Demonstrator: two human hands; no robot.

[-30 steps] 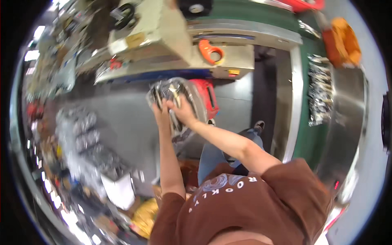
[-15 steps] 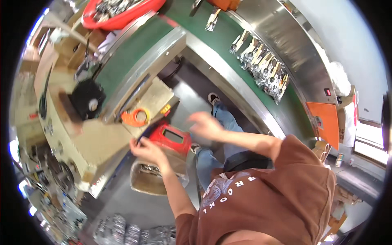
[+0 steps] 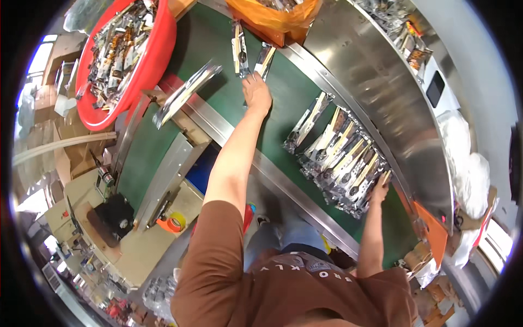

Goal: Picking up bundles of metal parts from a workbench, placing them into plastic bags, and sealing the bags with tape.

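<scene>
Clear-wrapped cutlery packets with chopsticks and a dark spoon lie on a green conveyor belt [image 3: 283,109]. My left hand [image 3: 256,94] reaches to the far part of the belt, its fingers closed on a cutlery packet [image 3: 265,59] whose far end sticks out past them. Just left of it lies another cutlery packet [image 3: 237,49]. At the right, my right hand [image 3: 379,192] is closed around the end packet of an overlapping row of packets [image 3: 343,158], with a packet's tip showing above the fingers. A blurred packet [image 3: 186,94] lies across the steel edge at left.
A red basin [image 3: 163,60] heaped with packets stands at the far left. An orange bag-lined container [image 3: 275,24] sits behind the belt. A steel panel [image 3: 381,98] runs along the right, with an orange plate [image 3: 431,229] near its end. Orange tape dispenser [image 3: 173,222] at lower left.
My view has turned toward the belt. Both hands have left the area above the floor boxes; the left is now on a far packet, the right at the row's end. The blurred packet has appeared.
</scene>
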